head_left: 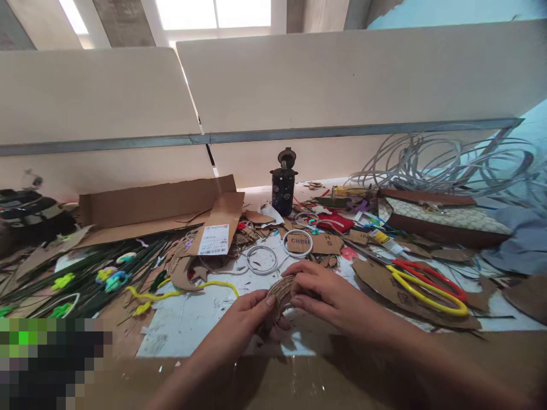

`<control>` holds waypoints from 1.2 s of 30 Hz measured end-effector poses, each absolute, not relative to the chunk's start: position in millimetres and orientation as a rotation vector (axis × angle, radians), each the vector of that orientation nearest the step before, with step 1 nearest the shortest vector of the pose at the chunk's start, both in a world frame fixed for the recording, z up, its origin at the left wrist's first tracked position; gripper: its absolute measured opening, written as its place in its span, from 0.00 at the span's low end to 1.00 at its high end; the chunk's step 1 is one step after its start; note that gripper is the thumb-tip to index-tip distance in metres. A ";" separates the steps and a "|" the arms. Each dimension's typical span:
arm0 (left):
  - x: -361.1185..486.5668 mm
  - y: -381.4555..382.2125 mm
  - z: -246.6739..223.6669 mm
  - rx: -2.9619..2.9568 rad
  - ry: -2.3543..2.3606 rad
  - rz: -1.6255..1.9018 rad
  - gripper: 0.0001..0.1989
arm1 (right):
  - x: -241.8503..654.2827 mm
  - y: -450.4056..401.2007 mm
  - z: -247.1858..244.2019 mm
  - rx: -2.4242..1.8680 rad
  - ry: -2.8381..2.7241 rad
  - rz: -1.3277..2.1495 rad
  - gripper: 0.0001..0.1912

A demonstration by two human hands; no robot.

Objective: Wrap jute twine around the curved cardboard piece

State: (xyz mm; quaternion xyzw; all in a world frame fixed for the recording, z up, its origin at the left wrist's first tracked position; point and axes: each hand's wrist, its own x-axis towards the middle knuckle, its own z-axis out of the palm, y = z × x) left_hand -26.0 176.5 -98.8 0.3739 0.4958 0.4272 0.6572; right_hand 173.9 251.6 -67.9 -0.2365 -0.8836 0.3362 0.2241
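Between my two hands, near the table's front edge, is a curved brown piece (281, 290) that looks wound with twine. My left hand (255, 314) pinches its lower left part between thumb and fingers. The fingers of my right hand (317, 289) are bent over its upper right end. Part of the piece is hidden behind the fingers. Just beyond my hands lie two pale rings, one on the left (261, 259) and another on the right (297, 244). A yellow fuzzy stem (220, 283) rests to the left of my hands.
Red and yellow-handled scissors (431, 287) lie on cardboard at right. A black tumbler (282, 191) with its lid up stands at the back. A patterned bag (444, 216) and coiled pale tubing (427, 162) sit back right. An opened cardboard box (154, 202) and fuzzy flowers (115, 279) are left.
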 end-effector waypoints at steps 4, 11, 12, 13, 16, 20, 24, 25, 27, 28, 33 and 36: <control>-28.1 179.0 -100.8 0.899 1.115 0.950 0.22 | 176.0 252.8 -67.6 -0.656 -2.445 0.954 0.09; -33.5 185.1 -108.2 0.936 1.096 0.897 0.27 | 176.7 253.2 -65.8 -0.657 -2.461 0.945 0.09; -33.0 184.4 -107.1 0.927 1.099 0.895 0.26 | 176.5 252.9 -66.0 -0.658 -2.461 0.942 0.09; -32.4 183.7 -105.5 0.917 1.100 0.895 0.26 | 176.1 252.3 -66.4 -0.661 -2.461 0.933 0.08; -30.3 182.7 -99.0 0.918 1.098 0.889 0.22 | 174.2 249.1 -67.9 -0.682 -2.463 0.876 0.06; -28.8 185.0 -93.7 0.964 1.090 0.885 0.20 | 171.1 243.3 -69.8 -0.733 -2.436 0.799 0.04; -29.5 186.3 -96.1 0.981 1.066 0.901 0.16 | 167.8 239.2 -73.0 -0.777 -2.390 0.748 0.03; -30.0 186.1 -97.0 0.990 1.060 0.901 0.16 | 166.8 238.6 -74.2 -0.783 -2.375 0.733 0.03; -31.0 185.3 -98.0 0.998 1.058 0.898 0.15 | 165.0 237.6 -76.4 -0.788 -2.344 0.699 0.03; -31.5 184.9 -98.1 0.995 1.065 0.897 0.14 | 164.2 237.1 -77.3 -0.785 -2.333 0.680 0.04; -31.1 183.5 -96.6 0.984 1.067 0.884 0.10 | 163.1 233.6 -78.6 -0.759 -2.317 0.585 0.07; -29.1 181.8 -95.0 0.972 1.080 0.897 0.08 | 163.1 231.9 -78.8 -0.773 -2.314 0.565 0.08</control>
